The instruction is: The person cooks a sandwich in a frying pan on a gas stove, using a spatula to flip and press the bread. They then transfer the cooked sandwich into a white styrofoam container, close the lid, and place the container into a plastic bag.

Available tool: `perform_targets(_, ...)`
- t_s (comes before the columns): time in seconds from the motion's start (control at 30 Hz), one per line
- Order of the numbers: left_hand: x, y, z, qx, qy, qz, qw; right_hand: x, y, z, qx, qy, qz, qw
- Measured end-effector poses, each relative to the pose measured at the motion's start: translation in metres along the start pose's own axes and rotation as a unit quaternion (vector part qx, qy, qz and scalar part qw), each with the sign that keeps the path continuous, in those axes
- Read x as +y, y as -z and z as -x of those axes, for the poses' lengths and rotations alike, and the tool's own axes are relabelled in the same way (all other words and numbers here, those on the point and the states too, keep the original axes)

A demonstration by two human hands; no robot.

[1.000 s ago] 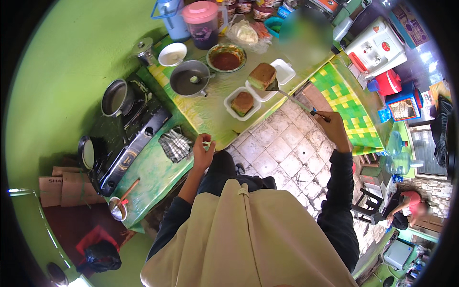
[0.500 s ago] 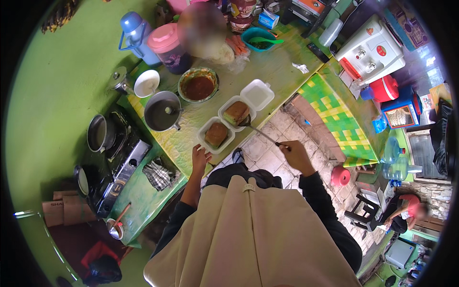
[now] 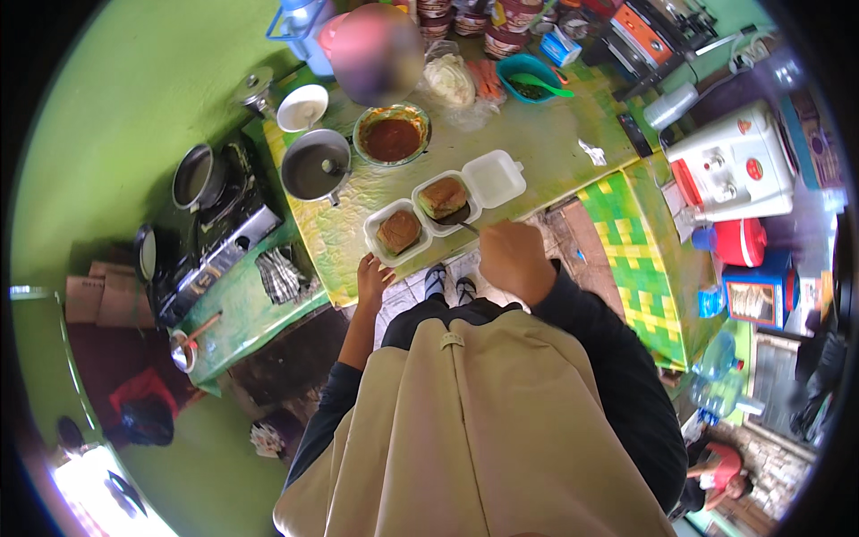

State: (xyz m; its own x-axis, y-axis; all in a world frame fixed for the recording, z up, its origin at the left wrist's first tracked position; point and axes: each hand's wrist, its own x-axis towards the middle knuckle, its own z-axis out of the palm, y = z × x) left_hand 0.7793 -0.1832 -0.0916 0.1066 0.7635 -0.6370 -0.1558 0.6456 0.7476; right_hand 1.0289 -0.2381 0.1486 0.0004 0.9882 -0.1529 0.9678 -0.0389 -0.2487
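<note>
My right hand (image 3: 516,259) is closed on the handle of a metal spatula (image 3: 469,227), whose blade is at a block of brown-topped, greenish-sided food (image 3: 444,197) in a white foam box (image 3: 478,213). That box's open lid (image 3: 495,179) lies to its right. Beside it on the left, a second white foam tray (image 3: 417,251) holds another brown-topped piece (image 3: 399,232). My left hand (image 3: 369,285) is at the near left corner of this tray, fingers apart. Whether it touches the rim I cannot tell.
Behind the boxes stand a bowl of red sauce (image 3: 392,138), a grey pot with a ladle (image 3: 315,167) and a white bowl (image 3: 302,108). A teal bowl with a green spoon (image 3: 530,80) is farther back. The stove (image 3: 219,259) is left; a water dispenser (image 3: 729,161) is right.
My right hand has moved left and closer to the food box, the spatula reaching in lower at the block. The view has shifted; my left hand stays by the left tray.
</note>
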Motion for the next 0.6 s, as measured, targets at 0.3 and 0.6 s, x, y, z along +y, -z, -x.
perform_targets(0.3, -0.015, -0.020, 0.007, 0.210, -0.161, -0.161, 0.951, 0.001, 0.089, -0.051, -0.059, 0.146, 0.104, 0.982)
perform_targets(0.6, -0.049, 0.023, 0.046, 0.245, -0.147, -0.054, 0.957, 0.047, 0.156, -0.024, -0.122, 0.219, -0.242, 0.937)
